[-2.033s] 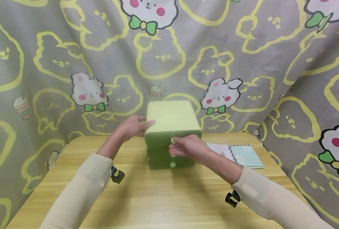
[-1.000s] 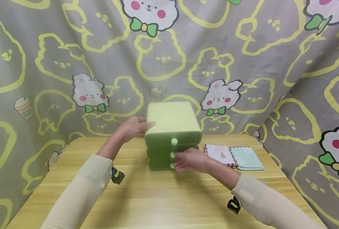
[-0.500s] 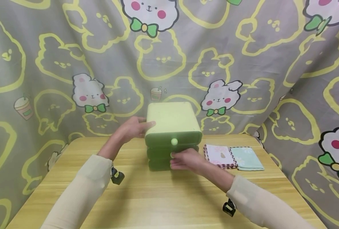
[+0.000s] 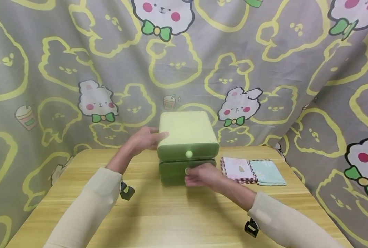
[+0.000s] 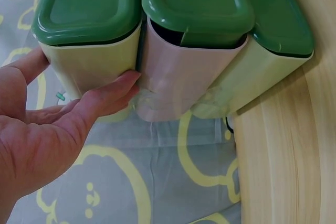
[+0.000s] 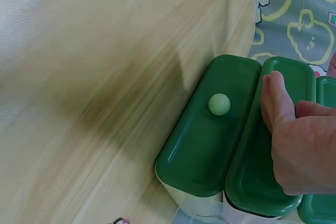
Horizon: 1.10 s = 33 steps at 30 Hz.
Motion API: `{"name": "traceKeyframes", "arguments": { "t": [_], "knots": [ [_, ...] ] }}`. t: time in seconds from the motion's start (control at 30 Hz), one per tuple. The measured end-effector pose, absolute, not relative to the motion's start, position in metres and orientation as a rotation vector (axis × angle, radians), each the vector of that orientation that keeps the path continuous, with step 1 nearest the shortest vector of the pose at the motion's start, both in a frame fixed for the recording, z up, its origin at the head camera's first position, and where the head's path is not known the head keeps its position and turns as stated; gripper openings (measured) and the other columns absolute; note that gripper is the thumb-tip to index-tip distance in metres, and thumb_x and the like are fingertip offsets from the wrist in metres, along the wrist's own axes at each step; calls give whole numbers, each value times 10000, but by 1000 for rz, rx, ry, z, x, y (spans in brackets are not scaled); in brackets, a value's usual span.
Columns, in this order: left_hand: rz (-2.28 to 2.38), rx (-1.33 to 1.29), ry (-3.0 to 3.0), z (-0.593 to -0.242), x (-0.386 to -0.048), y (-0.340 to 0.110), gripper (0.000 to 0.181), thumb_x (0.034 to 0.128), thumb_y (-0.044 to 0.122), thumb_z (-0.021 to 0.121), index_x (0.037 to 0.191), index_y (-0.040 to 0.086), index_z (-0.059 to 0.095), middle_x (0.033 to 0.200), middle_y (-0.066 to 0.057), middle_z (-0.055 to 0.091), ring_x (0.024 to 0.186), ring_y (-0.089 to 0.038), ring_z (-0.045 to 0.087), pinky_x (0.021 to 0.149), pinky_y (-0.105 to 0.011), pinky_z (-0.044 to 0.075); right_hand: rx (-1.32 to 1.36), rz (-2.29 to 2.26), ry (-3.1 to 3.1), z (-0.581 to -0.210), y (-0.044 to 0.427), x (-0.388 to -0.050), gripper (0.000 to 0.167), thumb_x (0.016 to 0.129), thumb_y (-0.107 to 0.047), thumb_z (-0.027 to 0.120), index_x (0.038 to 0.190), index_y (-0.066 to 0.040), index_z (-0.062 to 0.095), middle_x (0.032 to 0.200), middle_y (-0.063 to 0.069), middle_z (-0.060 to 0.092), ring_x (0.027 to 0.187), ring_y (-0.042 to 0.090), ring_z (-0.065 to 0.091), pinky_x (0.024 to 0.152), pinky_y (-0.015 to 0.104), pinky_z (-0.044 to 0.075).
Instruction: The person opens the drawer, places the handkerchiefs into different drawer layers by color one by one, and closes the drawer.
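Note:
A small three-tier drawer unit (image 4: pixel 185 127) with a pale yellow top and green drawer fronts stands on the table. At its upper left corner, my left hand (image 4: pixel 143 139) rests with the thumb over the top edge; straight fingers press the side wall in the left wrist view. My right hand (image 4: pixel 204 175) pinches the round knob (image 4: pixel 188 171) of the middle drawer (image 4: pixel 172 168), which stands slightly out, with a dark gap behind its front (image 5: pixel 197 6). The top drawer's knob (image 4: pixel 189 154) is free. The bottom drawer's knob (image 6: pixel 219 104) shows in the right wrist view.
Two folded cloths lie right of the unit: a white one (image 4: pixel 238 168) with checked edging and a mint one (image 4: pixel 267 172). Wooden tabletop (image 4: pixel 159 220) extends in front. A patterned curtain (image 4: pixel 184 72) hangs behind the table.
My right hand has gone from the top drawer's knob down to the middle one. The middle drawer has come slightly forward. My left hand has stayed at the unit's corner.

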<state>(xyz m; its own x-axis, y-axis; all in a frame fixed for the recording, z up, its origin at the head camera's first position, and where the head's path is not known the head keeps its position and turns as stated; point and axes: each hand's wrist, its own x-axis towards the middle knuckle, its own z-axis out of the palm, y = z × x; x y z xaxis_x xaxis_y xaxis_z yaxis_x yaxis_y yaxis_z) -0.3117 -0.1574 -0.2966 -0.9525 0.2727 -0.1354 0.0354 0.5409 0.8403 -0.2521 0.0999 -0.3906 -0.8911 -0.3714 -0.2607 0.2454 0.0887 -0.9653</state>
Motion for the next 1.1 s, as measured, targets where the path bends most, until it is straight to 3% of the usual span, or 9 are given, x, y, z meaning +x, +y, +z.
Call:
{"name": "traceKeyframes", "arguments": {
  "t": [0.33,0.67,1.1],
  "knots": [
    [1372,266,2528,-297,-313,-158,741,984,497,624,1515,17,434,1407,-201,594,1210,-349,643,1077,-476,519,-168,-1793,1974,-388,106,-235,363,980,-154,659,1150,166,630,1031,210,740,917,276,761,874,373,630],
    [1395,281,2507,-298,-314,-158,728,994,473,620,1511,-4,429,1405,-206,594,1210,-352,645,1062,-465,533,-195,-1774,1995,-387,110,-210,440,989,-178,651,1203,202,589,1003,196,747,924,308,762,854,367,636],
    [1409,287,2488,-299,-315,-158,741,994,472,623,1518,-8,415,1414,-205,587,1217,-350,643,1066,-462,531,-222,-1783,1978,-391,114,-172,438,991,-179,648,1152,226,602,968,183,746,922,358,754,829,363,642]
  ]
}}
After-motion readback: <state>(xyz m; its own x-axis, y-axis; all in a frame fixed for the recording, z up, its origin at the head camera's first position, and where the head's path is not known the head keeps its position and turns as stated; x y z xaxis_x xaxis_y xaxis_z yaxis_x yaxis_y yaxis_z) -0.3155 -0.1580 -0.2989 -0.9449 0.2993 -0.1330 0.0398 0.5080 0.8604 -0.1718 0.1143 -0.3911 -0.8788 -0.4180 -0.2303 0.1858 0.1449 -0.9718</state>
